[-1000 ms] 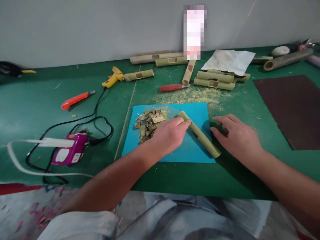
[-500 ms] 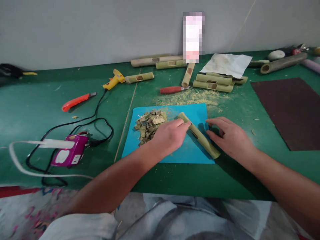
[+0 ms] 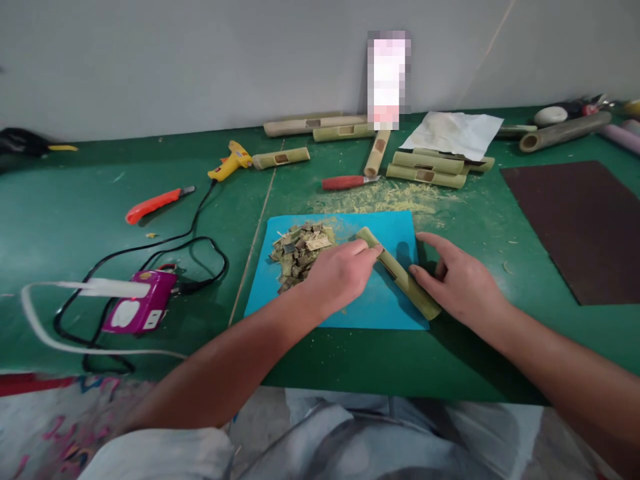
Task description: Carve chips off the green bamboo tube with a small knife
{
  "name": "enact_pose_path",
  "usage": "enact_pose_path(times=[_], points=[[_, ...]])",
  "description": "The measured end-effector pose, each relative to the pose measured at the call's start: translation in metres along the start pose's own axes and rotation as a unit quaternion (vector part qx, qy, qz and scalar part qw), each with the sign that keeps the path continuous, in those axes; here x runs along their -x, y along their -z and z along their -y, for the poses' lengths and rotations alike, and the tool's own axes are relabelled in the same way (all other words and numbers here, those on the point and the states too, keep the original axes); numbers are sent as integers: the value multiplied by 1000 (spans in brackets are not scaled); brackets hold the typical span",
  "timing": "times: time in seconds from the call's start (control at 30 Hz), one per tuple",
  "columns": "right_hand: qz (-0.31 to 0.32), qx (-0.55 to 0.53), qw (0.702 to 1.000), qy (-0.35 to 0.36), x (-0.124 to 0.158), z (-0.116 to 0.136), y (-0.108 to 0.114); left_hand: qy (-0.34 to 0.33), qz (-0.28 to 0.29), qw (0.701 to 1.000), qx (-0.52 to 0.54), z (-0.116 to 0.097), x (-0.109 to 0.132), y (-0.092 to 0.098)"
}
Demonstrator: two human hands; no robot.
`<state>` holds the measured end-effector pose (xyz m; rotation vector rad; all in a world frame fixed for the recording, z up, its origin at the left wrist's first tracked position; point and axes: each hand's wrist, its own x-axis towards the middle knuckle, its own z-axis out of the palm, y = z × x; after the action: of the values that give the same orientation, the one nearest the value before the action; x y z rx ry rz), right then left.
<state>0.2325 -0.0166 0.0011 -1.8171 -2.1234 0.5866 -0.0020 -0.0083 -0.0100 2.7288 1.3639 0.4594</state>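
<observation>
A green bamboo tube (image 3: pixel 400 275) lies slanted on a blue cutting mat (image 3: pixel 370 307). My left hand (image 3: pixel 337 275) rests on the mat with its fingers curled, fingertips pressed on the tube's far end. My right hand (image 3: pixel 460 280) has its fingers apart, and the thumb and fingertips touch the tube's near half. A heap of small bamboo chips (image 3: pixel 299 248) sits on the mat just left of my left hand.
On the green table: a red-handled knife (image 3: pixel 347 181), an orange utility knife (image 3: pixel 155 202), a yellow glue gun (image 3: pixel 231 161) with black cord, a purple power strip (image 3: pixel 141 309), several cut bamboo tubes (image 3: pixel 427 167), white paper (image 3: pixel 455 130), sawdust, and a dark brown sheet (image 3: pixel 585 227) at right.
My right hand has slid left from beside the mat onto the near part of the bamboo tube. My left hand has stayed on the tube's far end.
</observation>
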Motion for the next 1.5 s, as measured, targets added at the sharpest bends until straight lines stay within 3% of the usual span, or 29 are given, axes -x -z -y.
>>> enact_pose_path(times=[0.3,0.47,0.63,0.9,1.23,1.5], points=[[25,-112,993,-17,-2,-2,0,10,8,1000,13,-1,0,2],[-20,-101,993,55,-6,-11,-2,0,-5,1000,14,0,0,1],[-1,-109,988,110,-9,-14,-2,0,-17,1000,21,0,0,1],[8,-115,987,113,-9,-14,0,-6,-17,999,33,0,1,0],[-26,95,994,48,-4,-16,13,-9,-1,999,30,-3,-1,-3],[-25,238,971,-26,-6,-17,26,-40,-56,997,27,-2,0,-1]])
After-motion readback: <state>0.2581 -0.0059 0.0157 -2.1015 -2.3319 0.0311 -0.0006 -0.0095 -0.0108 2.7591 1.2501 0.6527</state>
